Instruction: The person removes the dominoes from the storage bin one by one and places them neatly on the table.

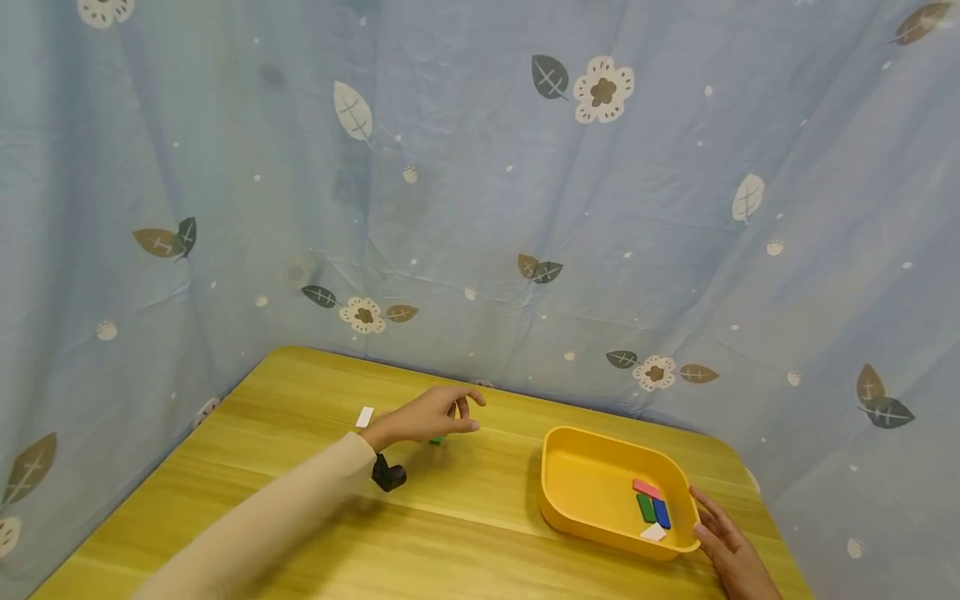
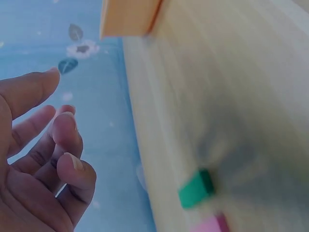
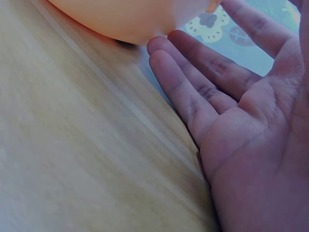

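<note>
My left hand [image 1: 431, 414] hovers over the left part of the table with fingers loosely bent and nothing between them. Below it, a green block [image 2: 195, 189] and a pink block [image 2: 212, 223] lie on the wood, the pink one cut off by the left wrist view's edge. A white block [image 1: 364, 416] lies beside that wrist. On the right, my right hand [image 1: 731, 550] rests against the yellow tray [image 1: 585, 479], its fingers fairly straight along the outer wall and its thumb at the rim. Inside the tray lie pink [image 1: 646, 488], green [image 1: 646, 507], blue [image 1: 661, 512] and white [image 1: 653, 532] blocks.
A black angular object [image 1: 388, 473] sits on the yellow wooden table [image 1: 465, 533], close to the left forearm and partly covered by the sleeve [image 1: 277, 517]. Behind the table and along its sides hangs a blue patterned curtain [image 1: 465, 208].
</note>
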Tool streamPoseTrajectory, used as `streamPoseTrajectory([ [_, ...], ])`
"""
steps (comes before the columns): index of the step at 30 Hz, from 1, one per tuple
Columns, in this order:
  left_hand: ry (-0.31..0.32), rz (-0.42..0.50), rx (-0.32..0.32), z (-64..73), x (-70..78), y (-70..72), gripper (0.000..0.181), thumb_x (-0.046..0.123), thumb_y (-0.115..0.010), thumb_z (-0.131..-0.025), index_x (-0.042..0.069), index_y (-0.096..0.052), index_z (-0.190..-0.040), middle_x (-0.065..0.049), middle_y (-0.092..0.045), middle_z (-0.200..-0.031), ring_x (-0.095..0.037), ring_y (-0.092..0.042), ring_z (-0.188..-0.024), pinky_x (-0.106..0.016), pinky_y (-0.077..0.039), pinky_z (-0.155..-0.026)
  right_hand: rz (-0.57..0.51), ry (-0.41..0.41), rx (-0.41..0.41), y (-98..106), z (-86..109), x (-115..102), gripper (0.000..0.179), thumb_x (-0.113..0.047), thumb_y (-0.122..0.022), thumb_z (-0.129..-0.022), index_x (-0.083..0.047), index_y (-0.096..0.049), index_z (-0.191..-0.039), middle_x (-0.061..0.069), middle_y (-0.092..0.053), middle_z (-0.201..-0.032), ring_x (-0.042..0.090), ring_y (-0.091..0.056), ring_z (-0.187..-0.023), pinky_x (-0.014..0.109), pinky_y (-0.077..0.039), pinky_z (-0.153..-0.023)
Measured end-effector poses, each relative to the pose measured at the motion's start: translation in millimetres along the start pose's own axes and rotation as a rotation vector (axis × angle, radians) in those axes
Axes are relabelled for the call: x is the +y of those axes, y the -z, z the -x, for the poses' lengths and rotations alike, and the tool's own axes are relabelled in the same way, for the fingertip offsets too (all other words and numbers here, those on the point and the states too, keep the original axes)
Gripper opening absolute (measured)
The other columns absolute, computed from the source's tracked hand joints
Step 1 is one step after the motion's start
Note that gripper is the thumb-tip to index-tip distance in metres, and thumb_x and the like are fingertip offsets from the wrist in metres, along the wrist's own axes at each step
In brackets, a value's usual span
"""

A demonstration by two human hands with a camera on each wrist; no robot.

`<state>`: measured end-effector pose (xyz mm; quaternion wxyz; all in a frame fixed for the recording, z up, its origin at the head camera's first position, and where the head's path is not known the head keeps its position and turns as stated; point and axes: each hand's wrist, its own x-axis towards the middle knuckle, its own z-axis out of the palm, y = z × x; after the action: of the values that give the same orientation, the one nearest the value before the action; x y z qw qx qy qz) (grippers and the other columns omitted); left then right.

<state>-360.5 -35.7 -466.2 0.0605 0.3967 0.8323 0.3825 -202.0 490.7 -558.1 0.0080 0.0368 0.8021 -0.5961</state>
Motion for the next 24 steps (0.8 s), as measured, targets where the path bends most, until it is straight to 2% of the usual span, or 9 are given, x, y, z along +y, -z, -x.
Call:
streamPoseTrajectory([
  [4,-0.028,-0.023,-0.014,-19.1,14.0,-9.6,0.038,0.034,-0.069,-0.101,0.018,-0.061,-0.135,0.007,-0.064,-0.093,-0.015,-0.059,-0.070,-0.029,-0.051,-0.067,0.000,-0.009,0.001,-0.3,-1.2,-0.2,0.068,-0.035,-0.051,-0.110,-0.009,-0.020,-0.164,-0.038,-0.046,-0.124,-0.020,-0.049,-0.109,0.017,-0.051,-0.087],
  [7,-0.047,-0.039,-0.026,-32.7,24.0,-17.8,0.036,0.031,-0.070,-0.101,0.017,-0.063,-0.133,0.008,-0.064,-0.092,-0.016,-0.059,-0.071,-0.027,-0.050,-0.067,0.013,-0.035,0.011,-1.2,-1.6,-0.6,0.070,-0.038,-0.052,-0.109,-0.009,-0.020,-0.164,-0.030,-0.044,-0.130,-0.022,-0.048,-0.108,0.017,-0.051,-0.087],
  [10,-0.065,-0.033,-0.038,-44.0,32.5,-26.8,0.035,0.029,-0.070,-0.101,0.017,-0.063,-0.133,0.009,-0.064,-0.091,-0.015,-0.058,-0.069,-0.026,-0.049,-0.065,0.036,-0.056,0.018,-2.1,-2.9,0.0,0.072,-0.041,-0.052,-0.109,-0.010,-0.019,-0.165,-0.004,-0.042,-0.149,-0.023,-0.047,-0.106,0.016,-0.050,-0.087],
  [13,-0.080,-0.006,-0.052,-53.9,39.6,-37.0,0.035,0.029,-0.070,-0.101,0.017,-0.063,-0.133,0.008,-0.064,-0.092,-0.013,-0.058,-0.067,-0.024,-0.049,-0.064,0.051,-0.067,0.021,-2.3,-4.3,1.5,0.072,-0.042,-0.051,-0.109,-0.011,-0.019,-0.165,0.023,-0.027,-0.160,-0.023,-0.046,-0.105,0.016,-0.050,-0.086],
  [15,-0.098,0.010,-0.063,-60.2,43.6,-44.2,0.034,0.029,-0.069,-0.101,0.016,-0.063,-0.132,0.008,-0.064,-0.092,-0.013,-0.058,-0.066,-0.023,-0.049,-0.063,0.053,-0.071,0.027,-2.5,-4.9,2.7,0.071,-0.041,-0.051,-0.109,-0.011,-0.019,-0.165,0.030,-0.022,-0.161,-0.022,-0.047,-0.105,0.017,-0.050,-0.086],
  [19,-0.136,0.028,-0.073,-73.0,51.4,-58.2,0.032,0.028,-0.069,-0.101,0.014,-0.064,-0.130,0.007,-0.064,-0.093,-0.012,-0.059,-0.065,-0.021,-0.050,-0.063,0.050,-0.067,0.025,-2.8,-3.1,2.7,0.070,-0.039,-0.051,-0.109,-0.010,-0.019,-0.165,0.033,-0.024,-0.161,-0.021,-0.047,-0.105,0.017,-0.050,-0.085],
  [22,-0.147,0.038,-0.077,-82.6,57.8,-66.4,0.029,0.030,-0.070,-0.101,0.015,-0.065,-0.125,0.008,-0.064,-0.093,-0.009,-0.059,-0.067,-0.021,-0.051,-0.064,0.051,-0.068,0.030,-3.1,-2.0,1.4,0.070,-0.038,-0.053,-0.109,-0.010,-0.021,-0.164,0.018,-0.039,-0.155,-0.021,-0.048,-0.105,0.017,-0.050,-0.085],
  [24,-0.152,0.033,-0.082,-88.7,62.5,-70.6,0.027,0.031,-0.070,-0.101,0.016,-0.064,-0.122,0.009,-0.064,-0.094,-0.006,-0.058,-0.070,-0.020,-0.050,-0.065,0.052,-0.069,0.038,-3.5,-2.1,0.0,0.069,-0.038,-0.053,-0.109,-0.010,-0.022,-0.164,0.005,-0.043,-0.148,-0.021,-0.048,-0.105,0.018,-0.051,-0.085],
])
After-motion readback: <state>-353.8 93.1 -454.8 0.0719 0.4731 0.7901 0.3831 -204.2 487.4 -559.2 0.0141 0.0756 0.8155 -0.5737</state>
